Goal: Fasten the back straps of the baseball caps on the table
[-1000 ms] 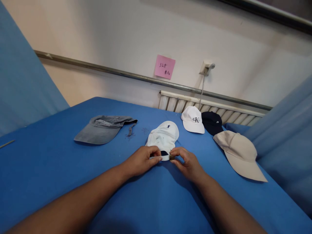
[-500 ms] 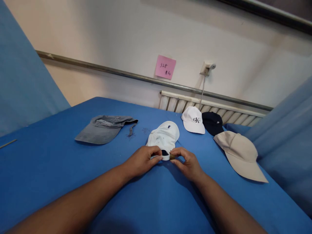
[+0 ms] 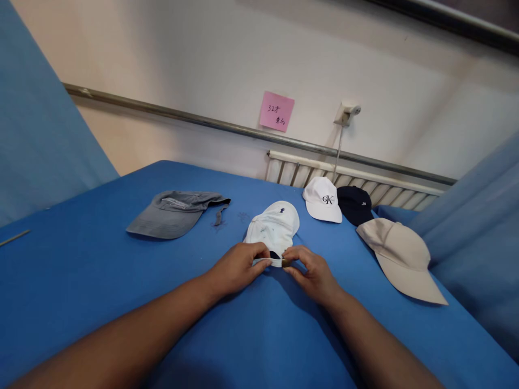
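A white cap (image 3: 273, 227) with a small dark emblem lies on the blue table (image 3: 81, 281), its back opening toward me. My left hand (image 3: 236, 267) pinches the left end of the cap's rear strap (image 3: 272, 262). The right end of that strap, at a small brass buckle, is pinched by my right hand (image 3: 312, 273). Both hands rest on the blue cloth with fingers closed on the strap.
A grey cap (image 3: 174, 213) lies to the left. A white logo cap (image 3: 323, 199), a dark navy cap (image 3: 354, 204) and a beige cap (image 3: 401, 254) lie to the right. A pink note (image 3: 276, 111), a rail and a radiator (image 3: 365, 181) are on the wall behind. Blue curtains hang at both sides.
None of the caps has moved. Both hands stay pinched on the strap; the view has shifted very slightly.
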Available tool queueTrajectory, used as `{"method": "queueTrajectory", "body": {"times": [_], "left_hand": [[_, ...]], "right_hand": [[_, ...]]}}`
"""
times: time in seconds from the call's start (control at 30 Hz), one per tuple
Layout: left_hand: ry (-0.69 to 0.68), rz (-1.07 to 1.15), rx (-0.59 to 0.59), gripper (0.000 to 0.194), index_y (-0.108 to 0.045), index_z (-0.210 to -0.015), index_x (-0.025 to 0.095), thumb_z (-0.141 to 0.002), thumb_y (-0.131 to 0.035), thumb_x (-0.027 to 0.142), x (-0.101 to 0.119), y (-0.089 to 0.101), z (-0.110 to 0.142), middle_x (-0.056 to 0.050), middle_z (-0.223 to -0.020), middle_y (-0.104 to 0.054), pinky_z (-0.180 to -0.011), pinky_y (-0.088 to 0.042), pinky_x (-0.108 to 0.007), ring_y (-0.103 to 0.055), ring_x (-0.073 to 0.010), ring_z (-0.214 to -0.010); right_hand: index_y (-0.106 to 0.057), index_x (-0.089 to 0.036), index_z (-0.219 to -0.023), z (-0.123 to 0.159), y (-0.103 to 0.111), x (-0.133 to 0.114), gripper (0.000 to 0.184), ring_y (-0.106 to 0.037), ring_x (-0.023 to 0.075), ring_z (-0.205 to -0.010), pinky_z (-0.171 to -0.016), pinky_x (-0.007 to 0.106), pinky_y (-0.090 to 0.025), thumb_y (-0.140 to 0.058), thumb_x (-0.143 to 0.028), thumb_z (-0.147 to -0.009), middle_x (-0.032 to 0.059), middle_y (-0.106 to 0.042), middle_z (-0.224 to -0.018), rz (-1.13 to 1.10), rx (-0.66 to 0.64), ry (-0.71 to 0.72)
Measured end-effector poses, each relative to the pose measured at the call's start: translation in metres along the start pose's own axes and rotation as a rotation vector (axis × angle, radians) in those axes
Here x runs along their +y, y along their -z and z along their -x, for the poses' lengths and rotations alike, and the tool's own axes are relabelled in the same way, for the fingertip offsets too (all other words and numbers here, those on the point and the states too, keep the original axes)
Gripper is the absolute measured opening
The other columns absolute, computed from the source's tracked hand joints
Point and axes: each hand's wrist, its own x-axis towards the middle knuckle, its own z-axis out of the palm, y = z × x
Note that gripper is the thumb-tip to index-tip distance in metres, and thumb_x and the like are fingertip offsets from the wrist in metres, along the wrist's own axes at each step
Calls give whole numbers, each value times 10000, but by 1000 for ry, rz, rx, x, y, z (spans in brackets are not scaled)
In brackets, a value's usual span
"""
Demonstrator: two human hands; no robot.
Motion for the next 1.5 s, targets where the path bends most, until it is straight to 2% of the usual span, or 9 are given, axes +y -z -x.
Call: {"method": "queueTrajectory", "body": {"times": [0.17,0.4,0.63,1.03,1.5], "left_hand": [[6,-16,4,216,-655,-870,192,-861,-542,375,1,0,0,-21,-848,-688,-708,-406,-268,-603,-181,-797],[88,-51,31,195,-641,-841,185,-835,-542,353,9,0,1,-12,-799,-681,-655,-398,-260,-597,-171,-742],[38,-16,12,198,-634,-829,186,-836,-537,359,6,-2,1,-3,-787,-669,-659,-401,-256,-582,-160,-739],[103,-68,51,226,-627,-810,185,-827,-560,401,3,-2,-1,-2,-759,-659,-615,-378,-251,-567,-158,-700],[44,13,-2,246,-663,-867,181,-873,-532,389,4,-8,0,-6,-813,-686,-657,-391,-248,-592,-156,-750]], "right_hand": [[-588,-240,-1012,0,-1,0,180,-643,187,-980,-891,355,-519,-603,-145,-859,49,-672,-1022,-16,8,-3],[-593,-230,-984,-1,-1,-3,160,-642,186,-969,-858,333,-525,-593,-128,-861,53,-674,-1012,4,-8,21],[-581,-236,-1013,-1,0,-3,186,-636,190,-998,-855,329,-523,-582,-124,-865,55,-669,-1040,43,-29,37],[-572,-227,-977,-1,-1,-5,122,-658,193,-970,-828,329,-535,-620,-188,-872,59,-684,-1009,54,-8,18],[-582,-231,-973,0,-3,-1,126,-662,189,-961,-835,329,-537,-633,-191,-865,49,-690,-993,0,18,14]]}}
